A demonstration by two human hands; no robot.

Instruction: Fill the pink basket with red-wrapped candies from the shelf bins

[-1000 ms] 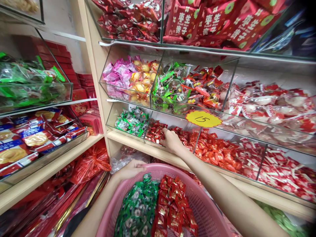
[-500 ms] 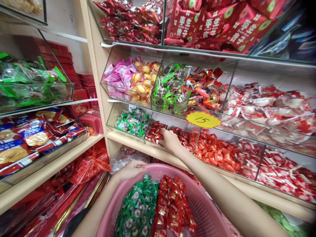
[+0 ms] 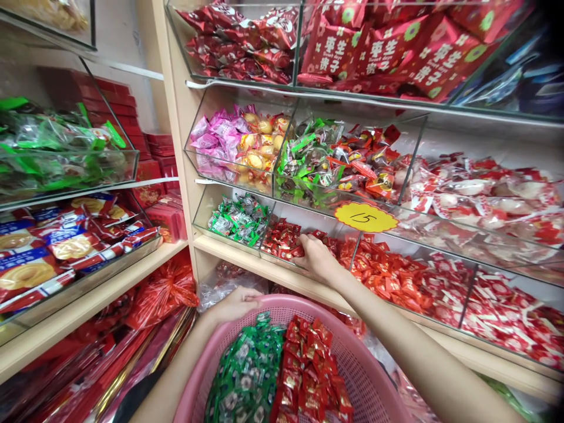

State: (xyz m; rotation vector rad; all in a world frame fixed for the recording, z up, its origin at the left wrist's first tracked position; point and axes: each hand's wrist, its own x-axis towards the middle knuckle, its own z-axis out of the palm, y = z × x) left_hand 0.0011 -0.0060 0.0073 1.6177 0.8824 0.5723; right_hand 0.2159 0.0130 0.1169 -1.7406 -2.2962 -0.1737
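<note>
A pink perforated plastic basket (image 3: 370, 358) stands low in front of me. Green-wrapped candies (image 3: 244, 376) lie in its left half, red-wrapped candies (image 3: 308, 376) beside them. My left hand (image 3: 238, 304) is closed over the basket's far left rim, its fingertips partly hidden. My right hand (image 3: 318, 257) reaches into a clear shelf bin at the loose small red candies (image 3: 282, 238). Its fingers bend down among them with the thumb apart, and nothing shows lifted in it. To the left, silver-and-green candies (image 3: 240, 217) fill the neighbouring compartment.
Orange-red candies (image 3: 392, 273) sit right of my hand. A yellow price tag (image 3: 365, 217) marked 15 hangs above my right wrist. The wooden shelf edge (image 3: 247, 258) runs between basket and bins. Biscuit packs (image 3: 70, 244) occupy the left shelf, above a red plastic bag (image 3: 165, 291).
My right hand has shifted slightly right within the red candies, its fingers lower among them. My left hand keeps its hold on the basket rim. The view has moved a little.
</note>
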